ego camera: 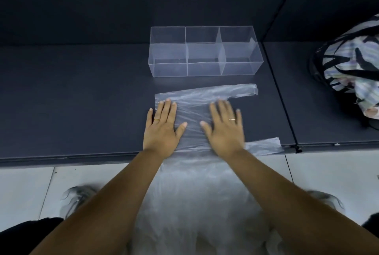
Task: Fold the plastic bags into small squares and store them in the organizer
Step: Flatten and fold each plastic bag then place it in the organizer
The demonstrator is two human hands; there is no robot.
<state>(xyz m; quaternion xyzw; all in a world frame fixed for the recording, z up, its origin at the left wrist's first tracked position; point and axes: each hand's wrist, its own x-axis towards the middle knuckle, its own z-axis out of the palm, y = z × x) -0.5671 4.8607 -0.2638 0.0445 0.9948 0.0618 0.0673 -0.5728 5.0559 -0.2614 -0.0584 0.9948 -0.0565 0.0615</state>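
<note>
Blurred plastic heap [194,203] nearest — indistinct | left hand [162,129], right hand [224,131] flat on plastic bag [192,111], fingers straight | organizer [205,68] beyond

Dark matte platform [82,100], split by a seam toward the right. Lying directly on it: clear three-compartment organizer [205,68] toward the back; translucent plastic bag [192,115] spread flat just in front, near edge overhanging the platform's front rim; striped cloth bundle [348,66] on the right-hand panel.

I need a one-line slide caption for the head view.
Left hand and right hand flatten a clear plastic bag on a dark surface near the clear organizer.
</note>
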